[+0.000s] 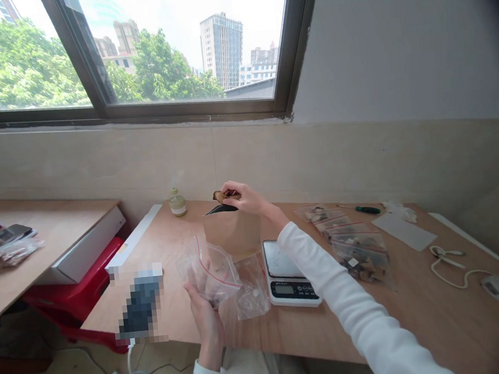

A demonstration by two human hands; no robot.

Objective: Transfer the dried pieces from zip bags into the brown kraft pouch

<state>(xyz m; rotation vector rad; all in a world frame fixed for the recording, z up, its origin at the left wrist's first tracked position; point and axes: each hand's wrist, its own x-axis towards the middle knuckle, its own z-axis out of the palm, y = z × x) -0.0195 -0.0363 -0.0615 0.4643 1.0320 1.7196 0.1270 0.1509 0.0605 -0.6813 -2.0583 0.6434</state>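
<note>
Okay, hands apart: I see the right hand [244,199] pinching a brown piece [219,197] above the paper bag [231,234] toward the surface's [290,331] back edge, presumably high to clear its rim, left hand [206,321] clamped on a zip bag [213,271] nearer the front edge, likely steadying it.

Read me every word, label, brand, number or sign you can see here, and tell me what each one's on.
No text here can be read with certainty.
Digital scale: markings too small and blurred; no digits legible on its display.
Small bottle: label too small to read.
White sticker on a clear bag: nothing legible.
Brown container: no lettering visible.
</note>
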